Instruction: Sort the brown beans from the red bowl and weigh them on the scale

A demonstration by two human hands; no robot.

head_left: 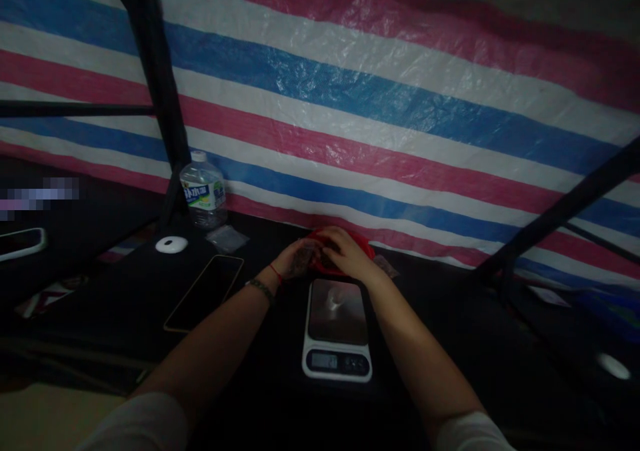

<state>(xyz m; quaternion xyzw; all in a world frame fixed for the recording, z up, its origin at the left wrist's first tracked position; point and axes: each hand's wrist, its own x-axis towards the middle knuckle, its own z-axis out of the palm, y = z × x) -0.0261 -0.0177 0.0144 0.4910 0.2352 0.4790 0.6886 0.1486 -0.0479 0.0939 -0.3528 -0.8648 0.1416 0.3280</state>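
My left hand (289, 260) is closed on a small clear plastic bag (302, 259) at the left rim of a red basin (364, 243). My right hand (346, 254) reaches over the basin from the right, its fingers bent down and inward near the bag's mouth. What the right fingertips pinch, if anything, is hidden in the dim light. Dark contents show faintly in the basin. Just in front of both hands lies a white kitchen scale (337, 364) with a metal plate and a lit display. Another small plastic bag (387, 265) rests right of the basin.
A clear plastic bottle (204, 194) stands at the back left, with a flat clear bag (227, 239) beside it. A phone (205, 294) and a white oval object (171, 244) lie left. Dark frame bars (160, 77) and a striped sheet (350, 104) close the back.
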